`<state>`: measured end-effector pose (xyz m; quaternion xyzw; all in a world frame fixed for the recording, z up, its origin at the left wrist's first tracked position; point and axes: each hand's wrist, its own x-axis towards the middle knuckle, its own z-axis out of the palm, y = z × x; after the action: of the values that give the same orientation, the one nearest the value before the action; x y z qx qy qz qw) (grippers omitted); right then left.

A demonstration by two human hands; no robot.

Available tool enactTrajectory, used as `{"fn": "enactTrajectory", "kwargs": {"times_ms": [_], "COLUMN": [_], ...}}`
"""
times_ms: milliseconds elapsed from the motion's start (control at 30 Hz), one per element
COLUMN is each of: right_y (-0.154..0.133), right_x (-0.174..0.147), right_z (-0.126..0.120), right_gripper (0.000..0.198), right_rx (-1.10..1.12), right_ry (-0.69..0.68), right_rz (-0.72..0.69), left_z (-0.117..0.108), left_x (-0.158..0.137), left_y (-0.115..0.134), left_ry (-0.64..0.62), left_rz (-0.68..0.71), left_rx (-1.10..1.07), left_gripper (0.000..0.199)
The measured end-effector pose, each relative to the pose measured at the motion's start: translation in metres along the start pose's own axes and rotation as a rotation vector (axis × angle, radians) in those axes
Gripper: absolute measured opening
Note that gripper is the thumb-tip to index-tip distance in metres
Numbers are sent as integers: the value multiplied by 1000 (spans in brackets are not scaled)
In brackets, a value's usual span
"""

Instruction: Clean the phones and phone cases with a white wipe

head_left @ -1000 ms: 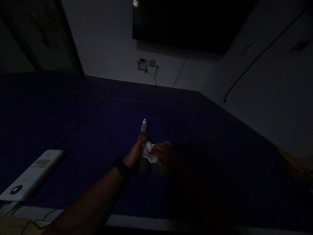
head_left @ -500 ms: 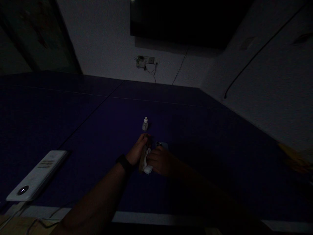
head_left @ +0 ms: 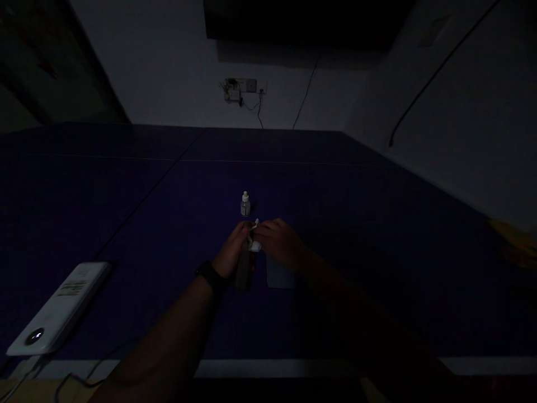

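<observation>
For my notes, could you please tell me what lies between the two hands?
In the head view, a crumpled white tissue held by the right hand and a dark, slim object held by the left hand lie there.

A wide, dark blue-purple tabletop (head_left: 138, 274) is seen in dim light, bordered along the near side by a pale edge strip (head_left: 268, 368). Its surface is crossed from side to side by a thin pale line (head_left: 251, 162) and cut obliquely, left of the middle, by a dark seam (head_left: 151, 191). A small clear bottle (head_left: 245, 208) with a white cap is stood upright near the centre. Nearer the front, a flat blue-grey phone (head_left: 280, 274) is laid down, its far part hidden. At the near left, a white power bank (head_left: 61, 305) is set flat and slantwise. By the front edge, a dark cable (head_left: 101, 358) is faintly seen.
</observation>
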<state>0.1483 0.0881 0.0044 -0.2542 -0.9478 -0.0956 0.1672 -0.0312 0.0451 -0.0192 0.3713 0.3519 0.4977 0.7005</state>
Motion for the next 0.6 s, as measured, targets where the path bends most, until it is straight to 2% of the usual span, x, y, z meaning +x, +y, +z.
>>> {"fn": "enactTrajectory", "kwargs": {"times_ms": [133, 333, 500, 600], "right_y": [-3, -12, -18, -13], "right_x": [-1, -4, -6, -7], "right_z": [0, -7, -6, -3], "right_gripper": [10, 10, 6, 8], "right_rx": [24, 112, 124, 63], "right_ry": [-28, -69, -52, -9], "right_rz": [17, -46, -123, -69], "left_z": [-1, -3, -3, -2], "left_x": [1, 3, 5, 5], "left_y": [1, -3, -3, -3], "left_ry": [-3, -19, -32, -49], "left_rz": [36, 134, 183, 166], "left_rx": [122, 188, 228, 266], "left_gripper": [51, 48, 47, 49]}}
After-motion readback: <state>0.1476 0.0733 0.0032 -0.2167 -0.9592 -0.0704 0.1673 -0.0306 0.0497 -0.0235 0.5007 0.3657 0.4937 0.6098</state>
